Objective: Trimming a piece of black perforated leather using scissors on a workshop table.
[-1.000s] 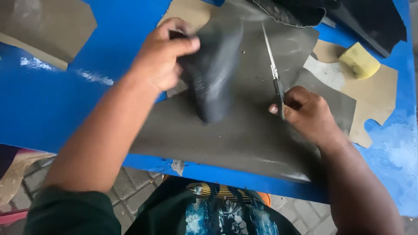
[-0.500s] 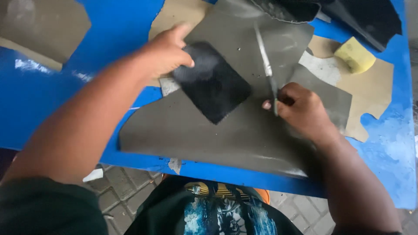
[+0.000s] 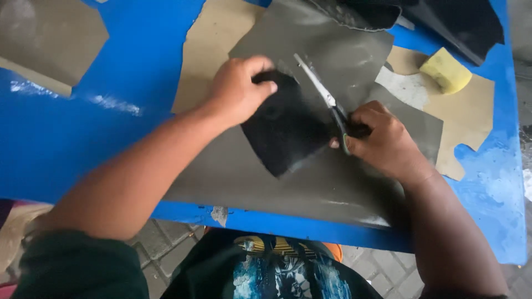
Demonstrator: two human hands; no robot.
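The left hand (image 3: 235, 91) pins the black patch (image 3: 285, 130) flat on the grey sheet (image 3: 249, 171) on the table (image 3: 138, 94), while the right hand (image 3: 382, 138), its grip closed around the scissors (image 3: 324, 99), has no cut visibly begun.

A yellow sponge (image 3: 446, 70) lies on tan card (image 3: 471, 119) at the blue table's (image 3: 133, 72) far right, dark material (image 3: 465, 22) beyond it
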